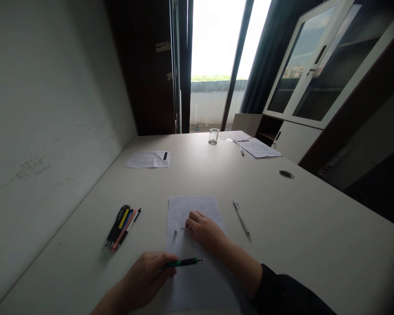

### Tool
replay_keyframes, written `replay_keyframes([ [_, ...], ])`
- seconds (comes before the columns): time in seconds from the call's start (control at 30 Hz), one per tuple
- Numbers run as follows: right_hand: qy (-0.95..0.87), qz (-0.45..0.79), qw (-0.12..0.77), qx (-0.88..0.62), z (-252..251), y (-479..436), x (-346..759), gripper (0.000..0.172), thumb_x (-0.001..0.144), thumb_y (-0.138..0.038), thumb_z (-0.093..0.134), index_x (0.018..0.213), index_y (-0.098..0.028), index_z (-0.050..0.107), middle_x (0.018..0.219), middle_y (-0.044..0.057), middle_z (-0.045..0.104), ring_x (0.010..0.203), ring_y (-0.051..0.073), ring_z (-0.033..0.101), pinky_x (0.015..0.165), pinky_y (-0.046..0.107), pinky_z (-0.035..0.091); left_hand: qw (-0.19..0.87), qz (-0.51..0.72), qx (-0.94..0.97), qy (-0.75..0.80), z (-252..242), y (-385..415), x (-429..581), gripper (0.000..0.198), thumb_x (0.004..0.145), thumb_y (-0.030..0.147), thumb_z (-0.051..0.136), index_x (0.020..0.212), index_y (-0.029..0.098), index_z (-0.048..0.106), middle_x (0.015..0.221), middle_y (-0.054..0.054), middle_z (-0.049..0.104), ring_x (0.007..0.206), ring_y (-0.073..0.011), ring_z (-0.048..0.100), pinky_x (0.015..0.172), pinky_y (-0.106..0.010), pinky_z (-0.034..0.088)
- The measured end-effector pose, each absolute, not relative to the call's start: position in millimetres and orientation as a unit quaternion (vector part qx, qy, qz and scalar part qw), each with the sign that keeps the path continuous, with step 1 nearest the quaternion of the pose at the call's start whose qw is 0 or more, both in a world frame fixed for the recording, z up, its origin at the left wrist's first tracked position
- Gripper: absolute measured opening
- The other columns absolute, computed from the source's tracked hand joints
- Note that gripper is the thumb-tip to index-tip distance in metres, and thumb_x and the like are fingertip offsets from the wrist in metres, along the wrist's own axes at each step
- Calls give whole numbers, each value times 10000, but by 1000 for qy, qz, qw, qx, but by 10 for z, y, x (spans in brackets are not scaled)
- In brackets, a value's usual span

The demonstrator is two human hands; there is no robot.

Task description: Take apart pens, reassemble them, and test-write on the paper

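Observation:
My left hand (147, 275) is closed around a green pen (184, 262) with a dark grip, its metal tip pointing right. The pen is above the lower part of a sheet of paper (193, 205) covered with lines of writing at the top. My right hand (200, 226) rests over the middle of that sheet, fingertips pinched together. A short, thin piece (183, 228) shows at those fingertips; its kind is too small to tell. A small dark cone-shaped part (175, 232) sits on the sheet to the left of my right hand.
Several pens (121, 227) lie bundled at left. A white pen (241, 218) lies right of the sheet. Farther back are a paper (149, 159), a clear glass (213, 136), a stack of papers (258, 148) with a pen (241, 150), and a round desk hole (286, 174).

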State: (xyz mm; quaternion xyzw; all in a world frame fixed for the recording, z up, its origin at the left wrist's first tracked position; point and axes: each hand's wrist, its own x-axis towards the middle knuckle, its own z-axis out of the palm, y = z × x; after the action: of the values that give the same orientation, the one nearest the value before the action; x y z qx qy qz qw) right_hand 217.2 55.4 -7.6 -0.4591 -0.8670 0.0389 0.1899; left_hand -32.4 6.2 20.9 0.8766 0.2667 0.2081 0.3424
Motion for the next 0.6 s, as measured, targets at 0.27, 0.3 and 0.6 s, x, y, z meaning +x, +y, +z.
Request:
replay_keyframes([
  [0.27,-850,64,263,-452,-16,536,2240,95,898,-91,552,882,-165,610,851,47,632,785,169,598,732,282,514,310,249,873,284,180,134,-383,203,978,170,485,1162,214,558,895,-43,691,813,-177,645,753,-268,468],
  [0.3,-845,73,276,-452,-4,526,2264,96,898,-91,553,881,-167,608,838,38,637,740,151,599,699,262,512,305,254,871,289,180,155,-400,202,978,166,485,1159,213,561,890,-44,686,810,-176,641,747,-269,467],
  [0.6,-783,215,409,-416,220,358,2489,53,908,-206,602,887,-186,646,838,34,675,749,141,629,684,251,520,280,268,863,324,194,299,-573,215,978,147,460,1153,204,570,898,-51,659,837,-186,622,750,-279,464],
])
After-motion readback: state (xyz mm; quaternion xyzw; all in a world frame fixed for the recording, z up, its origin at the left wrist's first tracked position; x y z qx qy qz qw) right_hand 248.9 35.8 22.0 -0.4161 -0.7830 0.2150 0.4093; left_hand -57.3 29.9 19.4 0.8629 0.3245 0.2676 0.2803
